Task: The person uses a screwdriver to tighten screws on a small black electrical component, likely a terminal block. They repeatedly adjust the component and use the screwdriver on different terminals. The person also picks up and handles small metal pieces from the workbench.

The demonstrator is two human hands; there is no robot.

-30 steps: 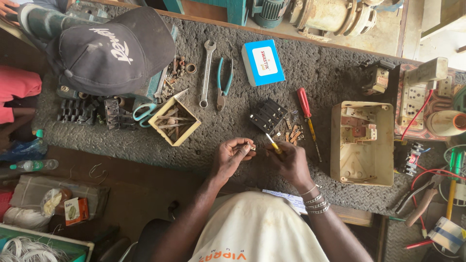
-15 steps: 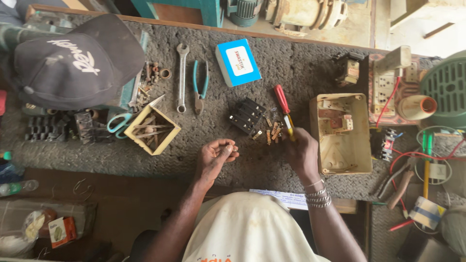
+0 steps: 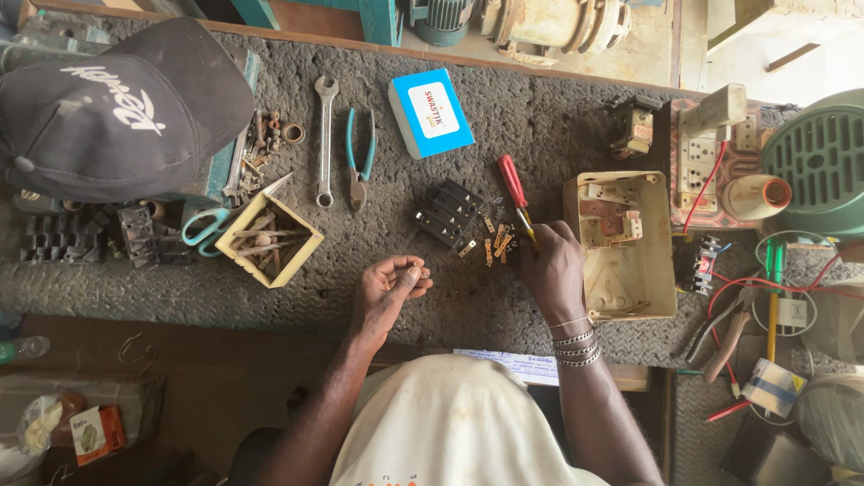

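Observation:
My left hand (image 3: 389, 286) is cupped palm up over the dark mat, with a small metal piece pinched at its fingertips. My right hand (image 3: 551, 266) rests on the mat beside a cream open switch box (image 3: 627, 245), its fingers around the tip of a red-handled screwdriver (image 3: 514, 184). Just left of that hand lie several small brass contact pieces (image 3: 496, 243) and a black switch block (image 3: 447, 214).
A spanner (image 3: 324, 139), teal-handled pliers (image 3: 360, 157) and a blue box (image 3: 431, 112) lie at the back. A cream tray of screws (image 3: 268, 239) and a black cap (image 3: 117, 108) sit left. Wires, switch parts and a green fan cover (image 3: 823, 162) crowd the right.
My hands have parted: the right one moved right toward the brass pieces and switch box with the screwdriver, while the left stayed cupped with the small piece. The view shifted.

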